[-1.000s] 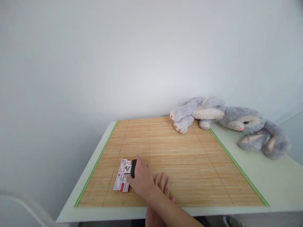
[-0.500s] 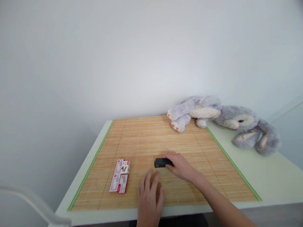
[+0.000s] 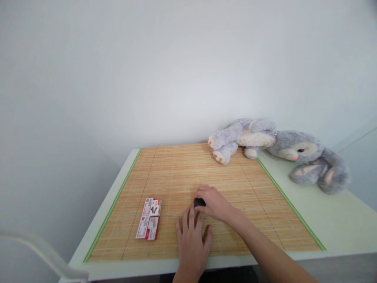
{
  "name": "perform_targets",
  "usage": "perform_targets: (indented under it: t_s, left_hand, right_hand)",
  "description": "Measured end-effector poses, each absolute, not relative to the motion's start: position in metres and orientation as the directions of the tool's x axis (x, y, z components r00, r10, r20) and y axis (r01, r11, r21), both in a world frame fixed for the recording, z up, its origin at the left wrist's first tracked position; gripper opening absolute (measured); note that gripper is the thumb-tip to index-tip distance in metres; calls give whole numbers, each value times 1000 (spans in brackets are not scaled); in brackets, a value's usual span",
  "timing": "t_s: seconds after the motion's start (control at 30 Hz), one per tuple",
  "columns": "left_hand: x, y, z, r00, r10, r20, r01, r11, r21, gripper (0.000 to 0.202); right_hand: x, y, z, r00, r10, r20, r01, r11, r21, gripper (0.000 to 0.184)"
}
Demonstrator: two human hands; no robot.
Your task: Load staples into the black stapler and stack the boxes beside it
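Observation:
My right hand (image 3: 213, 203) is closed around a black stapler (image 3: 199, 202) on the bamboo mat (image 3: 176, 169). Only a short dark end of the stapler shows, since my fingers cover the rest. Just nearer to me, my left hand (image 3: 193, 237) lies palm down with its fingers spread. Its fingertips reach close to the stapler's lower edge; whether they touch it I cannot tell. To the left, several small red-and-white boxes (image 3: 152, 228) sit together in a tight group on the mat.
A grey plush rabbit (image 3: 255, 139) lies on its side along the back right, its legs over the mat. The white table (image 3: 332, 220) extends right of the mat. A pale curved bar (image 3: 44, 251) stands at the lower left, and a wall (image 3: 176, 78) rises behind.
My right hand has moved left over the stapler, covering more of it. My left hand has shifted slightly right and its fingertips are now close to the stapler.

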State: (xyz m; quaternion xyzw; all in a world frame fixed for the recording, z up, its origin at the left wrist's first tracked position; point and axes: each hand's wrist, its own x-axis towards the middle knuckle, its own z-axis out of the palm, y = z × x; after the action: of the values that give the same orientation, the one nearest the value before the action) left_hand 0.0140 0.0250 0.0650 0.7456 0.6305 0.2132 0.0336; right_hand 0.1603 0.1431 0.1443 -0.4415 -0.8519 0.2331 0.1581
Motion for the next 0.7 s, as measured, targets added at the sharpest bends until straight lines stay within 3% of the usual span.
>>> perform_targets:
  t_s: [0.2, 0.33, 0.5, 0.7]
  left_hand:
    - [15, 25, 71, 98, 951, 293, 919, -199, 339, 62]
    - [14, 25, 72, 120, 949, 291, 928, -211, 307, 67]
    - [12, 25, 69, 141, 946, 292, 937, -223, 269, 69]
    - [11, 26, 65, 160, 943, 292, 929, -244, 279, 67]
  right_hand:
    - [197, 145, 190, -602, 786, 142, 624, 574, -531, 25]
    - [257, 131, 206, -526, 825, 208, 626, 541, -562, 25]
    - [319, 116, 174, -432, 892, 135, 687, 422, -591, 25]
    - [341, 106, 115, -287, 954, 90, 649, 263, -713, 30]
